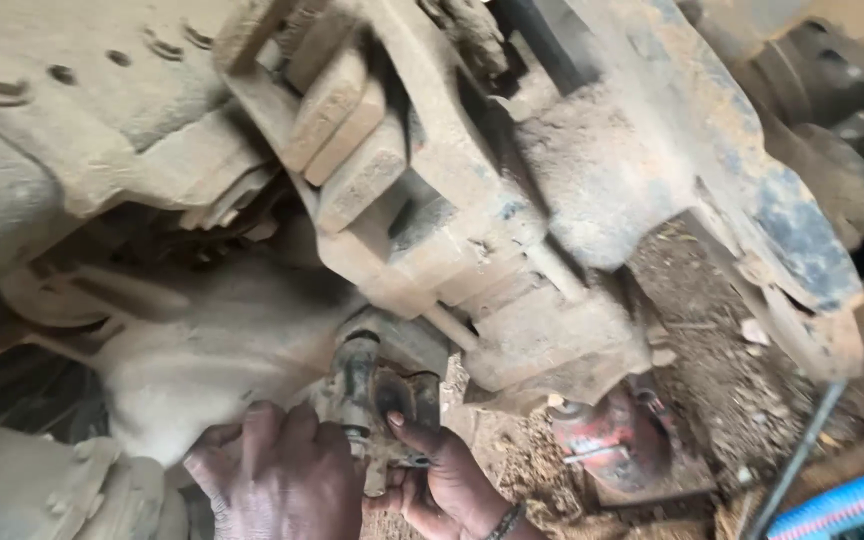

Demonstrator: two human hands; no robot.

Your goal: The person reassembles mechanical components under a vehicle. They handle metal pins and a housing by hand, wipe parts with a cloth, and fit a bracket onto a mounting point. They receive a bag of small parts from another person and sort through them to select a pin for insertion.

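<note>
Both hands are low under a dusty, rusty vehicle underside. The left hand (277,470) lies with its back up, fingers curled against a small dirty metal fitting (372,400) that hangs under the big leaf-spring clamp block (422,200). The right hand (447,485) comes from below, thumb up, fingers closed around the lower part of the same fitting. A dark cylindrical piece (355,385) stands upright on it. To the right, a red jack (612,440) rests on the dirt ground (722,370).
</note>
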